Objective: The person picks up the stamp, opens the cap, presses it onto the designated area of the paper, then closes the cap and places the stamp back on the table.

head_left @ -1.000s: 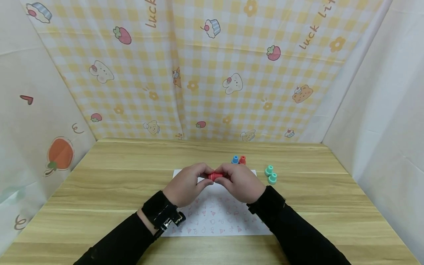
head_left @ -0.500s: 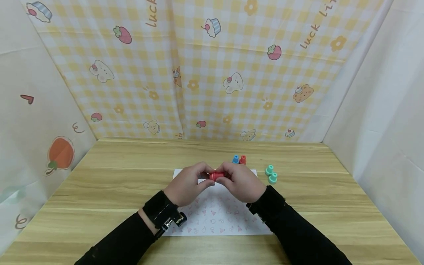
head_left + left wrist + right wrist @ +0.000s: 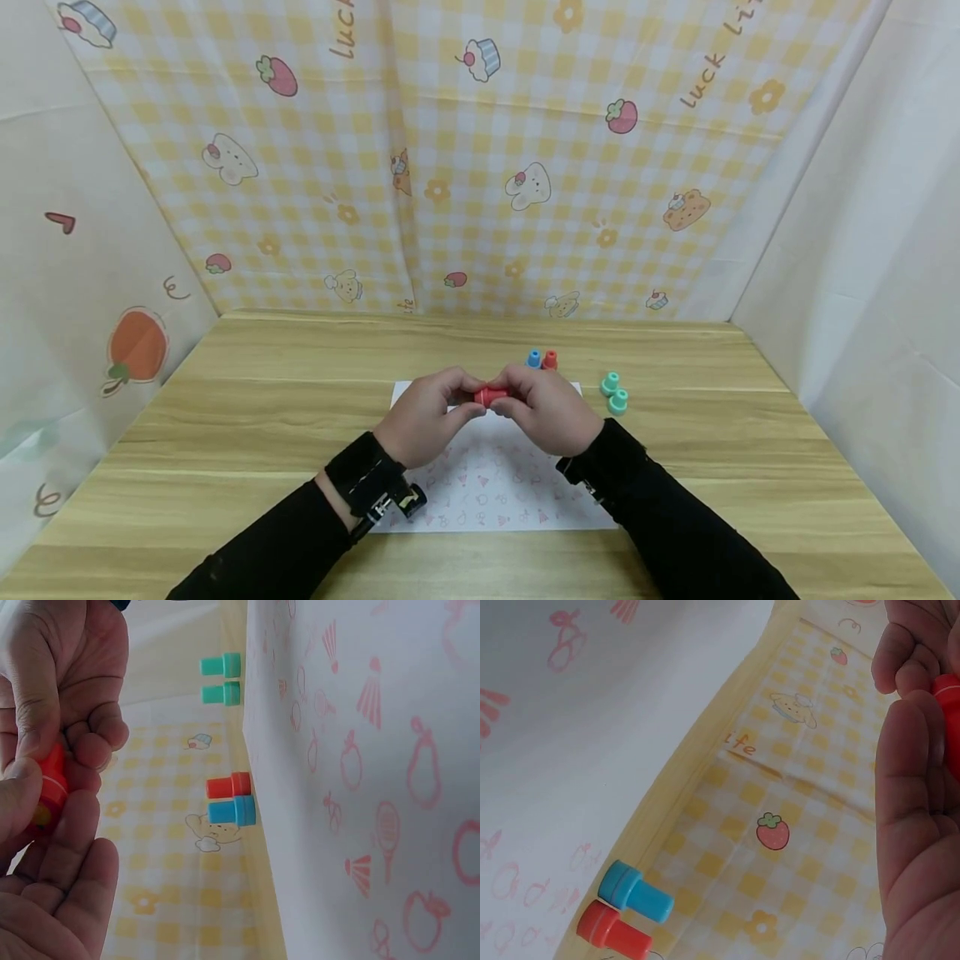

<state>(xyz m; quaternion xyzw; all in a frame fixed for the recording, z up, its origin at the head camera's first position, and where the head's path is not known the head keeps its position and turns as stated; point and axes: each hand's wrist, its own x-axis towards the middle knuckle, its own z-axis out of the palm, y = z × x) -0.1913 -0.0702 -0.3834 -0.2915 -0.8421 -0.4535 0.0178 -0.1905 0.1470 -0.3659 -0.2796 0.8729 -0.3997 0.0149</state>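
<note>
Over the printed paper, both hands meet at a small red toy stamp, lying sideways between them. My left hand pinches one end with thumb and fingers. The other end is pinched by my right hand. In the left wrist view, the red stamp shows a thin pale line round it and a bit of yellow at its near end; fingers hide much of the rest. Only a strip of the red stamp appears at the right edge of the right wrist view.
A blue stamp and another red stamp stand side by side beyond the paper. Two green stamps stand right of it. The paper bears rows of red prints, and a checked cloth hangs behind the wooden table.
</note>
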